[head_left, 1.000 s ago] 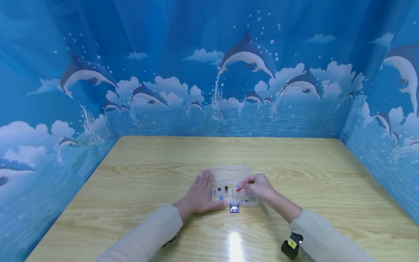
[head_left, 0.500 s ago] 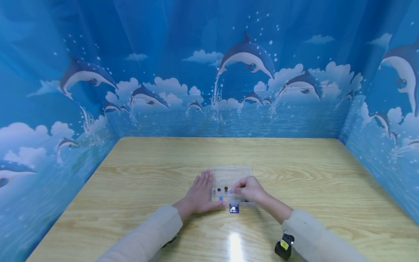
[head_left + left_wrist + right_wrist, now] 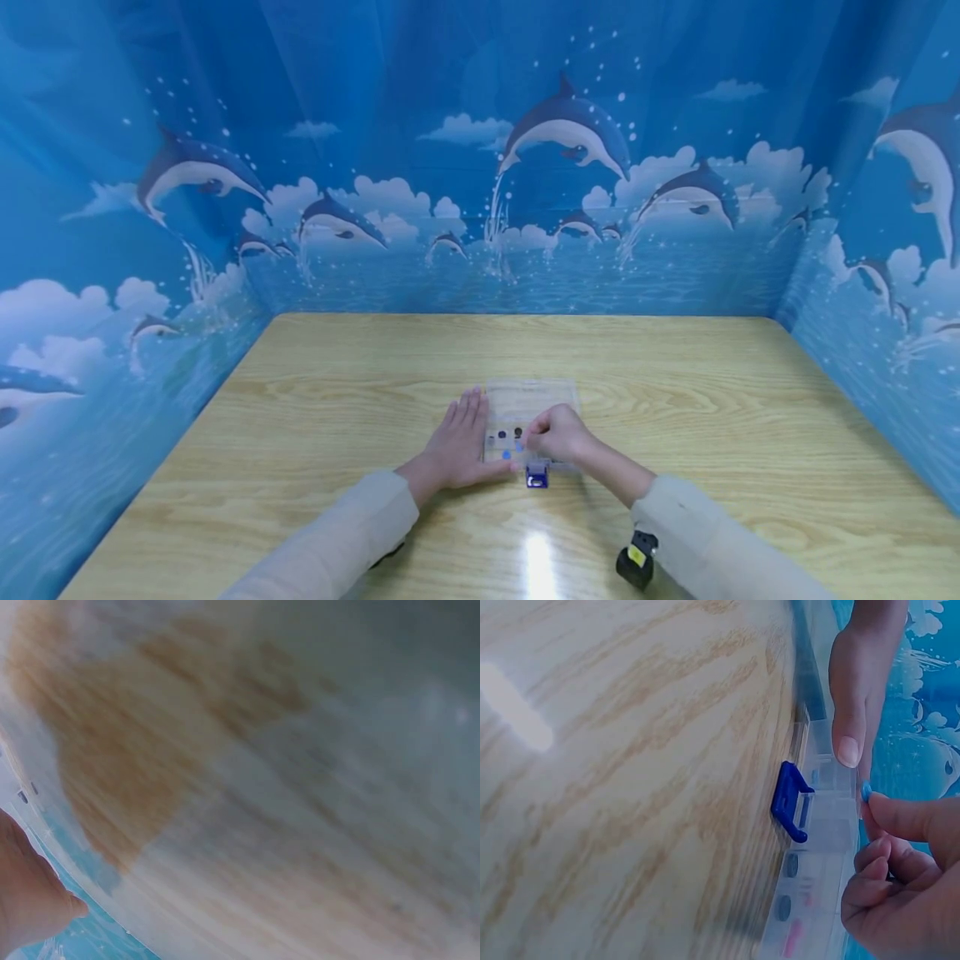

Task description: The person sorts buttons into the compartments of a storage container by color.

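Note:
A clear plastic compartment box (image 3: 534, 398) stands with its lid raised in the head view, several small round pieces inside. My left hand (image 3: 457, 442) lies along the box's left side with straight fingers, its thumb at the front edge. Over the middle compartments, my right hand (image 3: 564, 432) pinches a small round light-blue button (image 3: 866, 790) between thumb and finger. Another blue button (image 3: 506, 455) lies in the front left compartment. Dark buttons (image 3: 518, 432) sit in the back left part. A dark blue latch (image 3: 786, 799) projects from the box's front.
The box rests on a wood-grain table (image 3: 360, 367). A blue curtain with dolphins (image 3: 420, 100) hangs behind and at both sides. Grey discs (image 3: 783, 907) and a pink piece (image 3: 793, 937) show through the box wall. The left wrist view is mostly blurred.
My right hand has moved left, from the right compartments towards the left ones, carrying the light-blue button and dipping slightly. The left hand has stayed in place.

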Action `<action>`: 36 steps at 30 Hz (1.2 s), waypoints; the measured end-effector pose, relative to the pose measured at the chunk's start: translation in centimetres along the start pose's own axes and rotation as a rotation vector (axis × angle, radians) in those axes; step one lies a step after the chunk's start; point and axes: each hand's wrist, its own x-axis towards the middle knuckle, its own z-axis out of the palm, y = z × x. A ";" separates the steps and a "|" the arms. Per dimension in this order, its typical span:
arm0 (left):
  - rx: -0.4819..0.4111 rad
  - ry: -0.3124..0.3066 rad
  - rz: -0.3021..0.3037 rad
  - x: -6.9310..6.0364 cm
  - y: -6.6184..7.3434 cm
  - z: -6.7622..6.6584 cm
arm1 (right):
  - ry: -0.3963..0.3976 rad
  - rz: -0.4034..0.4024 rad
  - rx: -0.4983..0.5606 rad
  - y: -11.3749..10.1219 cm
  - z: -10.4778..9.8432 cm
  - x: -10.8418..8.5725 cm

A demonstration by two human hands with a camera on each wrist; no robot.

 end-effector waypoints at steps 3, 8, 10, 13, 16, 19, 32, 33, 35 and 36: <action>0.002 0.004 0.004 0.0 0.0 0.0 | -0.001 -0.008 -0.018 0.0 0.2 0.1; 0.002 0.010 0.009 0.1 0.0 0.1 | -0.010 -0.023 -0.051 -0.1 0.3 -0.1; -0.002 0.010 0.010 0.1 0.0 0.1 | -0.012 -0.032 -0.059 -0.1 0.3 -0.1; -0.007 0.009 0.009 0.1 0.0 0.1 | -0.015 -0.048 -0.074 0.1 0.4 0.0; -0.008 0.009 0.009 0.1 0.0 0.1 | -0.012 -0.058 -0.074 0.2 0.4 0.0; -0.001 0.011 0.007 0.0 0.1 0.1 | -0.002 -0.070 -0.064 0.4 0.4 -0.1; -0.014 -0.004 0.001 0.0 0.0 -0.1 | 0.134 -0.106 -0.020 1.2 -1.5 -0.6; -0.016 -0.005 0.001 0.0 0.0 -0.1 | 0.138 -0.105 -0.022 1.3 -1.7 -0.7; -0.013 -0.014 -0.003 -0.1 0.0 -0.2 | 0.140 -0.103 -0.021 1.6 -2.1 -0.8; -0.011 -0.017 -0.004 -0.1 0.1 -0.3 | 0.140 -0.105 -0.019 1.8 -2.3 -0.9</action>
